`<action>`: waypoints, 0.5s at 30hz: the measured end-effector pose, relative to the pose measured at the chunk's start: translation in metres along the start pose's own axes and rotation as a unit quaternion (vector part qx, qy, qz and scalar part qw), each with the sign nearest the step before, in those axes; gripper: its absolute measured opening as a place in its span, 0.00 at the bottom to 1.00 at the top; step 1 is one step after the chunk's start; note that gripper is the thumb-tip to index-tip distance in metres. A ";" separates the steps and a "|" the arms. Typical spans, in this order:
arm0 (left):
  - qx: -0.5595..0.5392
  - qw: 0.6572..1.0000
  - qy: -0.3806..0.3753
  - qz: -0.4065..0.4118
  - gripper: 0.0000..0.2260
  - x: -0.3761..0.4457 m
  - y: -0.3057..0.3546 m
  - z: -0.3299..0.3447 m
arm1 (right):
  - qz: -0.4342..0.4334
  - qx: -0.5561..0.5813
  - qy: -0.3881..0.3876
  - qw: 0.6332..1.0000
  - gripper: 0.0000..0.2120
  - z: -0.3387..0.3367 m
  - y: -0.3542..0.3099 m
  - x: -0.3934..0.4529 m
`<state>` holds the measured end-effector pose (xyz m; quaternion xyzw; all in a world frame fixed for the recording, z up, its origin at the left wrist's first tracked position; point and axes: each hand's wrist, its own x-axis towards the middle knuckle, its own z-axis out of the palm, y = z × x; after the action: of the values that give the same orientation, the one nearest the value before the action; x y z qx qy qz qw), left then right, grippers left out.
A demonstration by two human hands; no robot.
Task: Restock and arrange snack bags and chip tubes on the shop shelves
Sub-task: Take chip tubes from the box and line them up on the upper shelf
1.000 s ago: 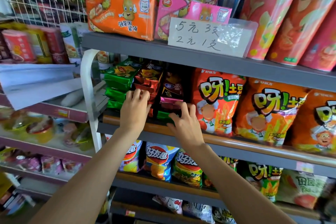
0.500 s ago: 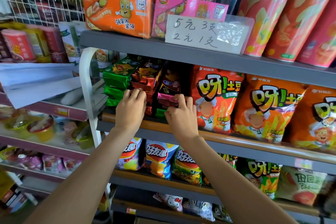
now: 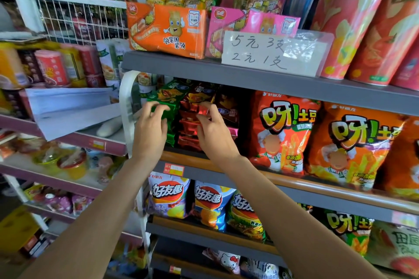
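On the middle shelf (image 3: 226, 166), the top pack of the green stack (image 3: 166, 97) is pinched by the left hand (image 3: 150, 129); a pack in the red stack (image 3: 195, 106) just beside it is gripped by the right hand (image 3: 213, 130). Behind, 2 orange chip bags (image 3: 283, 133) are stood upright.

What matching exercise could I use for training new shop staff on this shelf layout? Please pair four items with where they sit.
Items:
1. green snack packs
2. handwritten price sign
3. orange potato-stick bags
4. tall red chip tubes

Places:
A. top shelf, far right
B. middle shelf, right of the small stacked packs
C. middle shelf, under the left hand
D. front edge of the top shelf, before the pink box

Pairs: 1-C, 2-D, 3-B, 4-A
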<state>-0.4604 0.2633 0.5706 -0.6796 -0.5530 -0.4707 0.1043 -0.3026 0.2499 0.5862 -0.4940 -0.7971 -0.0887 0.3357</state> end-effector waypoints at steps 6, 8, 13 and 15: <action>-0.010 0.999 0.008 -0.032 0.10 0.005 0.001 0.006 | 0.013 0.043 -0.038 0.998 0.16 0.002 0.004 -0.005; -0.013 0.999 0.008 -0.037 0.10 0.006 0.002 0.007 | 0.015 0.046 -0.027 0.998 0.14 0.001 0.005 -0.005; -0.007 1.000 0.018 -0.019 0.07 0.003 0.004 0.004 | 0.010 0.063 -0.011 0.998 0.14 0.000 0.005 -0.014; 0.001 1.000 0.008 -0.017 0.08 0.006 0.004 0.004 | 0.013 0.070 -0.011 0.997 0.15 -0.001 0.005 -0.015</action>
<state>-0.4554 0.2686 0.5749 -0.6663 -0.5643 -0.4768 0.1013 -0.2940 0.2409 0.5773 -0.4804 -0.7987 -0.0225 0.3618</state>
